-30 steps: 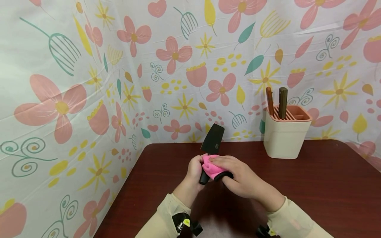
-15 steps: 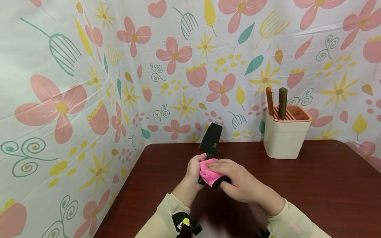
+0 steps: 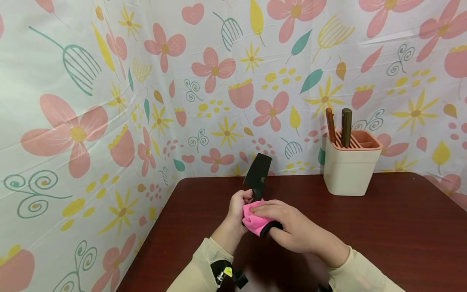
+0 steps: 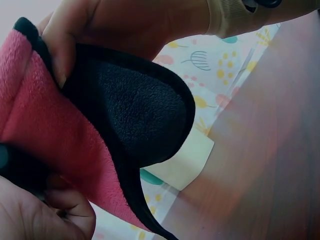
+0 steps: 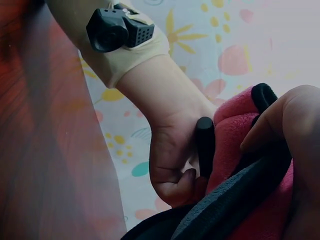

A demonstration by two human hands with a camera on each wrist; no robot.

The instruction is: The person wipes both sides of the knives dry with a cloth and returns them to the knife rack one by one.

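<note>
A black kitchen knife (image 3: 258,172) with a broad blade points up and away over the table. My left hand (image 3: 236,213) grips it by the handle, whose black butt end (image 5: 205,127) shows in the right wrist view. My right hand (image 3: 297,225) holds a folded pink cloth (image 3: 254,219) with black edging, fingers on top and thumb at its lower edge. The cloth lies against the handle, hiding most of it in the head view. In the left wrist view the fuzzy black underside (image 4: 145,110) of the cloth hangs between both hands.
A cream knife holder (image 3: 351,172) with a pink slotted top stands at the back right. Two knife handles, one orange-brown (image 3: 330,125) and one dark wooden (image 3: 346,126), stick up from it. Behind the dark red table (image 3: 204,198) hangs a flowered sheet (image 3: 219,97).
The pink cloth in my right hand has slid down along the handle, away from the blade, and now covers the handle's lower end. The knife has shifted slightly left.
</note>
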